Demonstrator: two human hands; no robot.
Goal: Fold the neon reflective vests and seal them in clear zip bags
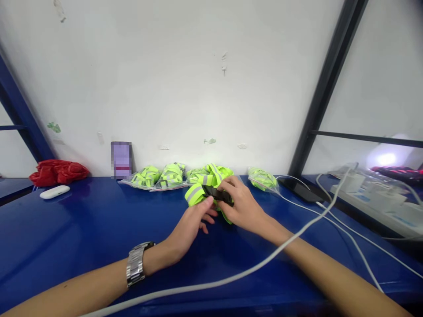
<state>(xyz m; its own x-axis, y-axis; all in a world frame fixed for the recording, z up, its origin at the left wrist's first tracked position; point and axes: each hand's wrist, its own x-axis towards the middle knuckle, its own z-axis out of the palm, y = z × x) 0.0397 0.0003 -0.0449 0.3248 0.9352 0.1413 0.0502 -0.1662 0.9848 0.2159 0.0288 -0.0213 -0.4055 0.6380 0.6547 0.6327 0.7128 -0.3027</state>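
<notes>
A yellow-green reflective strap (194,193) with a silver stripe is held just above the blue table. A black plastic buckle (216,194) is attached to it. My right hand (238,200) is closed on the buckle, thumb and fingers pinching its right part. My left hand (194,218) has its thumb against the left end of the buckle, where the strap loops out. Its other fingers curl below, partly hidden. More of the strap hangs behind and under my hands. Close behind lie clear bags of similar straps, among them one bag (172,175) left of my hands.
Another bagged strap (262,178) lies to the right, beside a black phone (302,189). White cables (264,264) cross the blue table (82,237), one in front of my forearms. At left are a white earbud case (54,192) and red fabric (57,171); a power strip (380,202) is at right.
</notes>
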